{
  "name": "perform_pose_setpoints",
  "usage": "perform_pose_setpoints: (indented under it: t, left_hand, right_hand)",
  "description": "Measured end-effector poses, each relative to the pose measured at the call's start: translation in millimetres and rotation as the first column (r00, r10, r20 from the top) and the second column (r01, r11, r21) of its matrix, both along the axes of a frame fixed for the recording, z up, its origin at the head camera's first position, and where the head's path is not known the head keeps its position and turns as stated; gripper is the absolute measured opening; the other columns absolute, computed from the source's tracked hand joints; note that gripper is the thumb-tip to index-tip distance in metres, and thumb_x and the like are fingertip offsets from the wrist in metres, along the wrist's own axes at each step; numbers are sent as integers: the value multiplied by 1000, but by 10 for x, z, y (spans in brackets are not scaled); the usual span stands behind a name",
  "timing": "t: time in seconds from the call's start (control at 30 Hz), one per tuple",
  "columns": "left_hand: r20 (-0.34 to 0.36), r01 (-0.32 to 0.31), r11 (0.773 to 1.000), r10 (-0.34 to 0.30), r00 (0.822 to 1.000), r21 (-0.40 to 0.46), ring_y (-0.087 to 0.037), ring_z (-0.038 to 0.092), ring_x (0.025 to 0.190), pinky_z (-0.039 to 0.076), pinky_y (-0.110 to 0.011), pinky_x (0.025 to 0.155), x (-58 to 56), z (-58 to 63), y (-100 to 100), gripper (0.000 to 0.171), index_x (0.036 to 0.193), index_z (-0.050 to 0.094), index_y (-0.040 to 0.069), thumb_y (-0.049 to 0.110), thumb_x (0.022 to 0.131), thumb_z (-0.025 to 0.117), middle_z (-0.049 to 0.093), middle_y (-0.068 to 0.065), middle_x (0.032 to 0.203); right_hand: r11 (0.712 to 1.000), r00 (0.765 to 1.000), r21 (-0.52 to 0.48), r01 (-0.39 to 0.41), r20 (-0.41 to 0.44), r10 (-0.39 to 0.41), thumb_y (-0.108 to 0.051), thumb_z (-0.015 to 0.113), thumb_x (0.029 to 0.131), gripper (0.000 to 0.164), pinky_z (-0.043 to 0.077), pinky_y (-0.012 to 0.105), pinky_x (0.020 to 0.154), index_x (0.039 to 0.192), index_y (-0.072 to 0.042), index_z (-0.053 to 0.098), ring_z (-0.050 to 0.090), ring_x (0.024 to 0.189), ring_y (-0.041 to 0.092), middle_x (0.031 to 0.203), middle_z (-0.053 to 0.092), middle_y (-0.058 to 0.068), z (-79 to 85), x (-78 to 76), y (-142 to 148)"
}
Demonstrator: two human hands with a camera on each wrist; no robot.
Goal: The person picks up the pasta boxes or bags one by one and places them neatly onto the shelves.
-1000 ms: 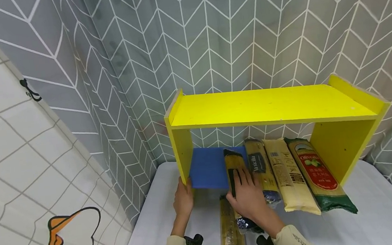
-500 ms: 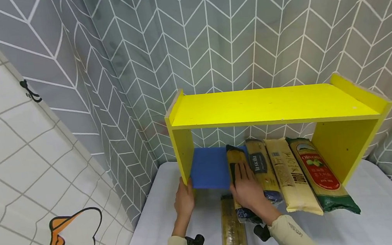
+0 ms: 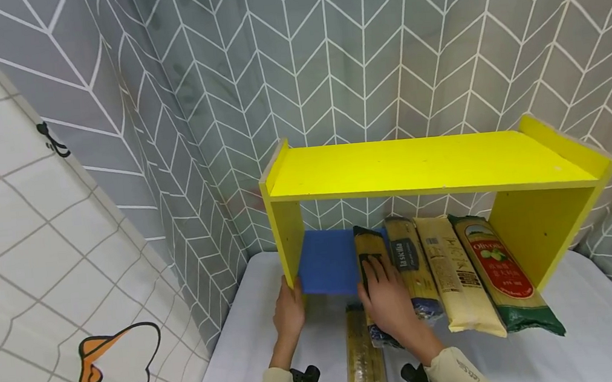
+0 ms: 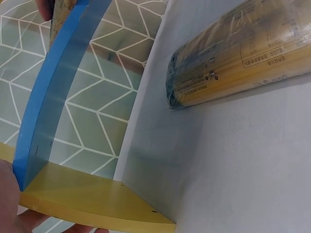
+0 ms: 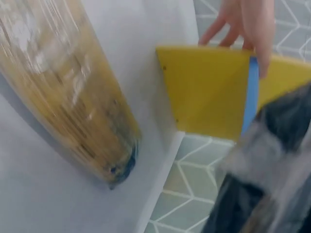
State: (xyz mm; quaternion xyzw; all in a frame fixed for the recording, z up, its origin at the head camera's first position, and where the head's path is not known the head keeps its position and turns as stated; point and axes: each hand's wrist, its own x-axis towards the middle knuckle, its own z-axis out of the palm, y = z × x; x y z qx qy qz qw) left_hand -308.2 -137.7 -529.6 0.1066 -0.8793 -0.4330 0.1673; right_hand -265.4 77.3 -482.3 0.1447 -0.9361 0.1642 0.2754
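Note:
My left hand [image 3: 288, 311] grips the front edge of the left side panel of a yellow shelf unit [image 3: 429, 165]. In the left wrist view its fingers [image 4: 36, 221] curl round the yellow panel by the blue board. On the blue lower board [image 3: 325, 262], my right hand [image 3: 389, 302] holds a pack of spaghetti [image 3: 369, 245], thumb at its left edge and fingers over its top. Right of it lie a "la sicilia" pack [image 3: 412, 266], a cream-coloured pack [image 3: 458, 278] and a green-ended pack with a red label [image 3: 501, 271].
Another clear-wrapped spaghetti pack [image 3: 366, 361] lies on the white table [image 3: 320, 347] in front of the shelf. Patterned grey curtains [image 3: 338, 61] hang behind, with a white checked cloth [image 3: 26, 240] at the left.
The spaghetti pack under my right hand has slid slightly deeper onto the blue board and a little right. My left hand keeps its grip on the side panel.

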Motion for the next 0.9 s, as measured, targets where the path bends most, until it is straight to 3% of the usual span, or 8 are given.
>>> perform_pose_setpoints:
  t: [0.1,0.3,0.47,0.6,0.73,0.9]
  left_hand:
    - [-5,-2,1000,2,1000,0,-22,52,66,34,-36,55,10,-2,3,35,125,55,12,41,109,44,56,-8,79]
    - [-8,3,1000,-3,1000,-4,-23,52,66,34,-36,54,9,5,8,37,128,54,11,41,110,43,55,-8,79]
    - [-6,6,1000,-6,1000,-8,-22,52,65,34,-36,54,4,7,12,36,126,54,12,42,110,43,54,-7,78]
    - [-2,6,1000,-6,1000,-9,-23,53,65,35,-37,54,-2,-3,11,36,126,53,12,42,110,42,55,-9,79]
    - [5,-2,1000,2,1000,-13,-24,55,69,36,-37,56,-9,-2,-6,38,130,53,11,41,110,42,58,-9,82]
    - [1,11,1000,-11,1000,-10,-23,53,67,34,-36,54,-17,-5,-2,37,128,54,11,41,110,42,56,-9,80]
  right_hand:
    - [999,1000,31,-11,15,11,-32,66,99,53,45,60,109,137,5,59,51,137,47,147,54,27,-24,91,-19]
    - [998,992,69,-10,123,1,-55,65,94,83,37,63,115,150,3,45,44,146,45,158,43,25,-31,301,-65]
    - [980,995,197,4,102,-24,-66,73,83,100,36,62,116,150,4,45,43,147,43,158,43,25,-99,425,-82]
    - [961,998,275,27,47,-41,-56,77,81,93,38,60,115,147,4,49,45,145,42,156,46,24,-141,433,-97]
    - [961,998,273,52,13,-58,-45,73,87,79,39,64,112,146,2,51,47,145,40,156,49,21,-167,365,-131]
    - [964,995,248,99,-27,-95,-45,69,91,72,41,70,105,144,1,54,49,143,38,154,52,19,-189,256,-145]
